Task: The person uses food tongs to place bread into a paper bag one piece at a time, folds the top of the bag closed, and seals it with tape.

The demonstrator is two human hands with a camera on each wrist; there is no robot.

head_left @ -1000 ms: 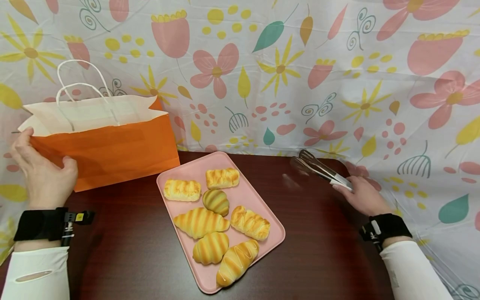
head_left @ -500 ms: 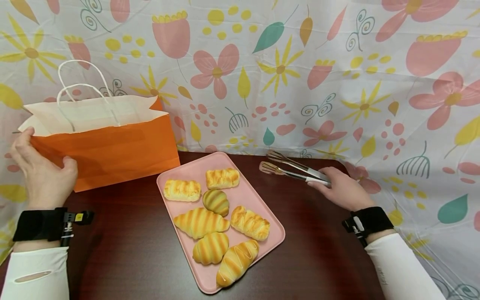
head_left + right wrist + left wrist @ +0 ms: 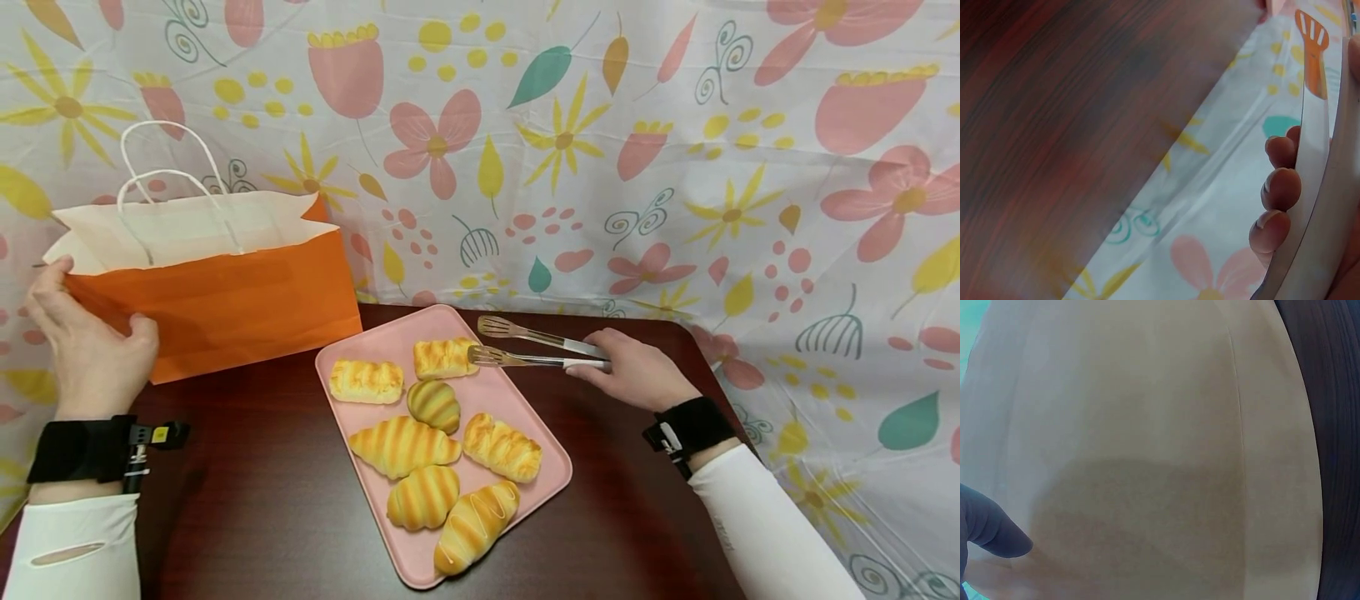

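Note:
At the left, an orange paper bag [image 3: 225, 300] with white twisted handles stands with its mouth gaping. My left hand [image 3: 93, 350] holds its left side, fingers at the rim and thumb on the front; the thumb [image 3: 1000, 531] shows against the paper in the left wrist view. My right hand [image 3: 641, 367] grips metal tongs [image 3: 551, 350] with white handles, their arms spread apart. One slotted tip overlaps the right end of a rectangular bread roll [image 3: 442, 358] on the pink tray [image 3: 543, 450]; contact cannot be told. In the right wrist view, curled fingers [image 3: 1282, 187] wrap the tongs' handle.
Several other breads share the tray: a rectangular roll [image 3: 366, 382], a greenish striped bun [image 3: 433, 406], a croissant [image 3: 405, 446] and an iced bread [image 3: 476, 527] at the near end. A flowered curtain [image 3: 675, 167] hangs behind the dark wooden table [image 3: 262, 500].
My right hand has carried the tongs leftward from the table's far right to the tray's edge, and their arms have spread apart. The left hand and the bag stay where they were.

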